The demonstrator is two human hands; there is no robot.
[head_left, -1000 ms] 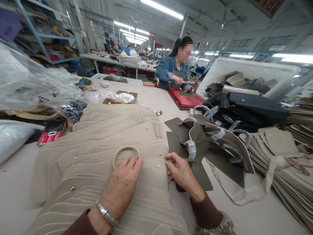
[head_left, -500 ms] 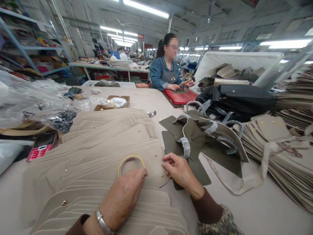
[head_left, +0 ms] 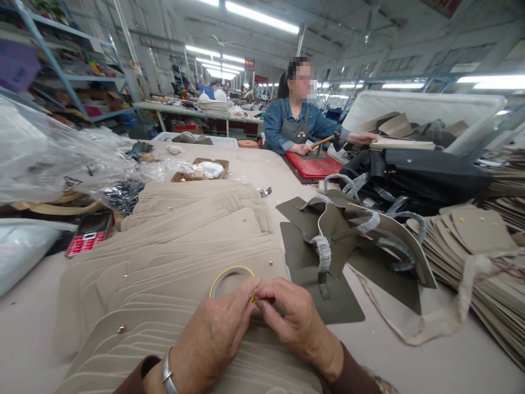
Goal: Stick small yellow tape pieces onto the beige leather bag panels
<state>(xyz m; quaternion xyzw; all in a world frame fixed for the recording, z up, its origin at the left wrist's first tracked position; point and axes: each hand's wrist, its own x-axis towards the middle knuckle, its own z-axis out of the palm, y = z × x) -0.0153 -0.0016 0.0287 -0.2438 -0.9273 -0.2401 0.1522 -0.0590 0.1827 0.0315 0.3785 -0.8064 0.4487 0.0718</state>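
Head view: both hands meet over the bench [head_left: 246, 157], near its near edge, above a long fanned stack of beige panels [head_left: 180, 257]. What looks like a yellow-edged tape roll [head_left: 232, 268] stands tilted over the stack, close to its right-hand edge, with the left hand [head_left: 217, 334] on its right side. That hand's thumb and fingers are closed on the rim. The right hand [head_left: 297, 323] has its fingers bent in to the same spot, tips beside the left's — whether they pinch the tape or only rest there, I cannot tell.

The step in hand seems to be working a piece of tape free. Done well, it would call for a firm left grip on the rim, so the ring does not spin, and a small pinch on the very end of the tape, away from its sticky face. A short pull close to the roll should give a clean piece; a long one may curl or fold. Better, too, to lift the wrists slightly — dragging them could shift the thin panels.

A gold stud [head_left: 271, 263] shows near the stack's right edge, beyond the hands. Olive pieces [head_left: 344, 295] lie on the bench just off that edge, and a co-worker [head_left: 291, 128] holds a mallet [head_left: 323, 141] across the bench.
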